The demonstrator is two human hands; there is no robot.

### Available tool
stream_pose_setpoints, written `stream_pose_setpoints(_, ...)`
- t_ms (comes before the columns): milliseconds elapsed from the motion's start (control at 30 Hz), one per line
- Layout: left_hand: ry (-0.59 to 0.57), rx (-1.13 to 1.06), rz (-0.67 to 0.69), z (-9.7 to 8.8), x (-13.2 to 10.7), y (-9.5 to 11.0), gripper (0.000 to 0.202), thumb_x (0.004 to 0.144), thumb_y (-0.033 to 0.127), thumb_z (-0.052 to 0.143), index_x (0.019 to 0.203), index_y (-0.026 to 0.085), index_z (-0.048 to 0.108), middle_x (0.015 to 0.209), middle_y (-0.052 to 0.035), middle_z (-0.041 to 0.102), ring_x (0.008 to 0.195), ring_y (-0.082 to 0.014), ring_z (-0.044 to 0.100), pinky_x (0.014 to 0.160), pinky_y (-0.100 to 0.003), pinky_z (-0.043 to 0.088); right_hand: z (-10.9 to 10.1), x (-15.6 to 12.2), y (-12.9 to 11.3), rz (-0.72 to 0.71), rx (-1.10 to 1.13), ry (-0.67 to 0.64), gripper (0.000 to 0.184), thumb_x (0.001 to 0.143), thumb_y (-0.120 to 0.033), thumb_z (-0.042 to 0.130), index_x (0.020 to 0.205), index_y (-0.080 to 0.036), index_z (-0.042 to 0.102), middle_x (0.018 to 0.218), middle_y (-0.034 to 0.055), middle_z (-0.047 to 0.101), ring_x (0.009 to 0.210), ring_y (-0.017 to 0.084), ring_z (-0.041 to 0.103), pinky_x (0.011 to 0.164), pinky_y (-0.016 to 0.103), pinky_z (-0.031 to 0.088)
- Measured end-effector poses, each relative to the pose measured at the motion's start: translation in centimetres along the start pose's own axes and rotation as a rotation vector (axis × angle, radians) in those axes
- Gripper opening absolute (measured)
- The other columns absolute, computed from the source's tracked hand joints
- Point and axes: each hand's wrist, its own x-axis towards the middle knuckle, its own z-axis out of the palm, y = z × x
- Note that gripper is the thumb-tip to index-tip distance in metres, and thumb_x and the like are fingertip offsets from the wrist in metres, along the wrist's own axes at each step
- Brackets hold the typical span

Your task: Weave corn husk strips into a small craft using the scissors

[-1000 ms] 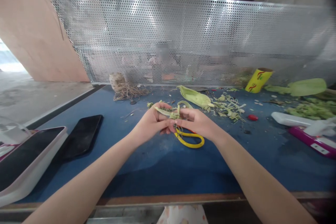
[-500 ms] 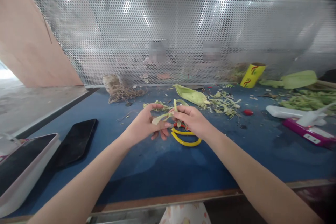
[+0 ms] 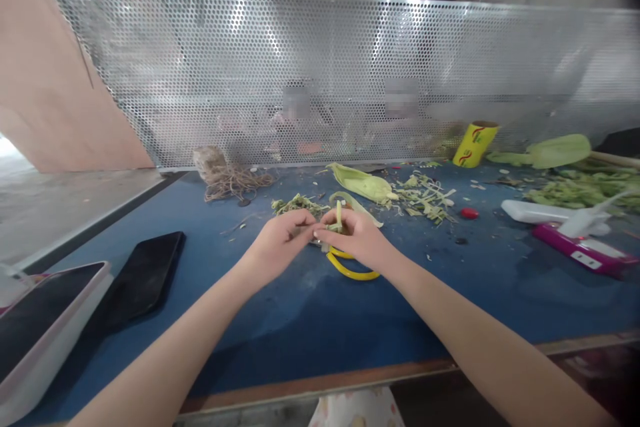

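Observation:
In the head view a narrow pale-green strip of corn husk (image 3: 339, 215) stands up between the fingers of my right hand (image 3: 361, 239), which is closed on it. My left hand (image 3: 279, 241) meets it fingertip to fingertip, thumb and fingers pinched together on the strip's other end, mostly hidden by the fingers. Just beneath my right hand lie yellow-handled scissors (image 3: 354, 272), their blades largely covered. Behind the hands are another curved husk piece (image 3: 367, 212), a pile of green shreds (image 3: 299, 204) and a large pale-green husk (image 3: 363, 183).
On the blue tabletop (image 3: 280, 340) lie a black phone (image 3: 150, 273) and a white-edged device (image 3: 50, 320) at left. Tangled twine (image 3: 233, 181), a yellow roll (image 3: 475, 145), a red bit (image 3: 469, 213) and a purple power strip (image 3: 580, 253) lie further out. A perforated metal screen (image 3: 330, 73) stands behind.
My left thumb and fingers, apart before, have come together in a pinch. Both hands now meet, and the husk's loose end no longer shows across my left hand. The view has shifted slightly.

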Motion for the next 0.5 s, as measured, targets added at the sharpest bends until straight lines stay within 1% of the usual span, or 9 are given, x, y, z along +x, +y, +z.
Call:
stream_pose_setpoints(67, -0.014, -0.019, 0.023, -0.3, 0.0, -0.1, 0.021, 0.080, 0.028, 0.043, 0.067, 0.016, 0.053, 0.062, 0.0030, 0.051, 0.060, -0.0100, 0.047, 0.057, -0.020, 0.037, 0.1, -0.1, 0.0, -0.020, -0.030, 0.047, 0.019, 0.065, -0.033, 0.064, 0.071, -0.016, 0.057, 0.055, -0.0040, 0.052, 0.048, 0.007, 0.045, 0.048, 0.020, 0.034)
stream_pose_setpoints(133, -0.016, -0.037, 0.023, -0.9, 0.0, -0.1, 0.023, 0.080, 0.032, 0.044, 0.067, 0.016, 0.054, 0.064, 0.0018, 0.054, 0.062, -0.0111, 0.049, 0.060, -0.021, 0.038, 0.1, -0.1, -0.1, -0.031, -0.045, 0.089, 0.019, 0.066, -0.035, 0.062, 0.068, -0.016, 0.058, 0.055, -0.0042, 0.049, 0.049, 0.006, 0.043, 0.048, 0.020, 0.033)
stream_pose_setpoints(200, 0.020, -0.003, -0.010, -1.6, 0.2, -0.2, 0.025, 0.078, 0.036, 0.047, 0.065, 0.016, 0.055, 0.061, 0.0023, 0.053, 0.057, -0.0106, 0.047, 0.056, -0.022, 0.037, -0.1, -0.1, -0.2, -0.030, -0.066, 0.097, 0.021, 0.068, -0.037, 0.060, 0.066, -0.016, 0.060, 0.054, -0.0044, 0.047, 0.048, 0.005, 0.039, 0.047, 0.020, 0.031)
stream_pose_setpoints(267, 0.065, -0.010, -0.042, -1.8, 0.3, -0.2, 0.026, 0.076, 0.039, 0.050, 0.064, 0.016, 0.056, 0.058, 0.0025, 0.052, 0.054, -0.0100, 0.045, 0.055, -0.021, 0.037, -0.3, 0.0, -0.2, -0.033, -0.079, 0.087, 0.023, 0.068, -0.040, 0.060, 0.064, -0.017, 0.062, 0.054, -0.0043, 0.045, 0.046, 0.005, 0.036, 0.045, 0.021, 0.030)
stream_pose_setpoints(333, 0.127, -0.097, -0.114, -1.5, 0.4, -0.3, 0.030, 0.076, 0.043, 0.050, 0.066, 0.016, 0.056, 0.060, 0.0013, 0.054, 0.054, -0.0100, 0.046, 0.054, -0.022, 0.039, -0.4, 0.1, 0.0, -0.026, -0.072, 0.093, 0.026, 0.069, -0.043, 0.058, 0.066, -0.018, 0.062, 0.054, -0.0041, 0.045, 0.045, 0.006, 0.035, 0.044, 0.021, 0.029)
stream_pose_setpoints(400, 0.154, -0.356, -0.192, -0.8, 0.5, -0.4, 0.036, 0.075, 0.049, 0.048, 0.079, 0.015, 0.054, 0.071, -0.0023, 0.058, 0.061, -0.0126, 0.052, 0.053, -0.023, 0.041, -0.5, 0.2, 0.3, -0.022, -0.057, 0.115, 0.029, 0.071, -0.047, 0.056, 0.071, -0.018, 0.062, 0.056, -0.0036, 0.047, 0.044, 0.006, 0.036, 0.043, 0.021, 0.030)
stream_pose_setpoints(433, 0.119, -0.448, -0.222, -0.3, 0.4, -0.3, 0.039, 0.072, 0.051, 0.051, 0.084, 0.014, 0.054, 0.075, -0.0038, 0.059, 0.064, -0.0141, 0.054, 0.050, -0.023, 0.042, -0.5, 0.3, 0.5, -0.027, -0.046, 0.123, 0.030, 0.071, -0.047, 0.055, 0.074, -0.018, 0.062, 0.058, -0.0030, 0.049, 0.045, 0.006, 0.038, 0.043, 0.022, 0.031)
stream_pose_setpoints(467, 0.037, -0.490, -0.235, 0.1, 0.4, -0.3, 0.039, 0.068, 0.049, 0.056, 0.084, 0.013, 0.055, 0.076, -0.0047, 0.060, 0.065, -0.0149, 0.055, 0.050, -0.022, 0.042, -0.5, 0.4, 0.7, -0.038, -0.033, 0.123, 0.030, 0.071, -0.047, 0.056, 0.078, -0.019, 0.061, 0.061, -0.0023, 0.050, 0.048, 0.007, 0.041, 0.045, 0.022, 0.033)
stream_pose_setpoints(500, -0.017, -0.510, -0.225, 0.4, 0.3, -0.2, 0.037, 0.066, 0.046, 0.060, 0.084, 0.013, 0.057, 0.072, -0.0042, 0.060, 0.062, -0.0143, 0.054, 0.049, -0.022, 0.041, -0.5, 0.5, 0.8, -0.052, -0.017, 0.113, 0.029, 0.071, -0.046, 0.057, 0.081, -0.019, 0.061, 0.064, -0.0015, 0.053, 0.051, 0.008, 0.045, 0.047, 0.022, 0.036)
